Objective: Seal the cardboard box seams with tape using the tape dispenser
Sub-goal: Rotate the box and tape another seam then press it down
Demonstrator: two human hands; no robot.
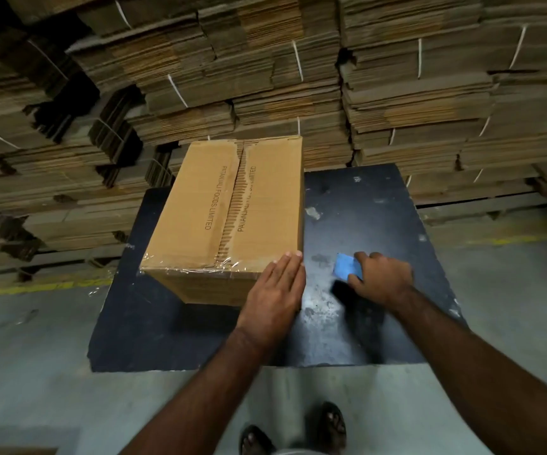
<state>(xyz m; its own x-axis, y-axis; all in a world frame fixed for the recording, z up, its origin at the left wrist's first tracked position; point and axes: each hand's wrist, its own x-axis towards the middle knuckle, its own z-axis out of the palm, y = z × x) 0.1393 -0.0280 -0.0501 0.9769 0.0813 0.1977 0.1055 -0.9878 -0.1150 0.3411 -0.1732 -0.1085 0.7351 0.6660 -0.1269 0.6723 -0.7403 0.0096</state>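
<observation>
A black table (pixel 380 323) with scuffed, pale-smeared patches on its top stands on a grey concrete floor (pixel 35 372) marked by a worn yellow line (pixel 29 286). Behind it, filling the whole far side, rise stacks (pixel 413 93) of flattened cardboard bundled with white string, some bundles sagging or jutting out at their ends. The box (pixel 229 211) sits on the left half of the table, its far end close to the stacks, its 2 top flaps meeting along a ragged centre seam (pixel 236 198) where torn corrugation shows; printed lettering runs along each flap. Clear tape (pixel 199 266) is wrinkled across the near top edge and folds over onto the front face, with a loose shred hanging off the left corner. The left hand (pixel 273 297) lies flat with straight fingers on the box's near right corner, fingertips on the top and palm over the front face. Just beside it, on the bare table to the right of the box, the right hand (pixel 380 277) is curled around the dispenser (pixel 347 269), of which a blue part and a dark, blurred part below show; it is off the box and apart from it. At the bottom edge 2 sandalled feet (pixel 295 431) stand on the floor in front of the table.
</observation>
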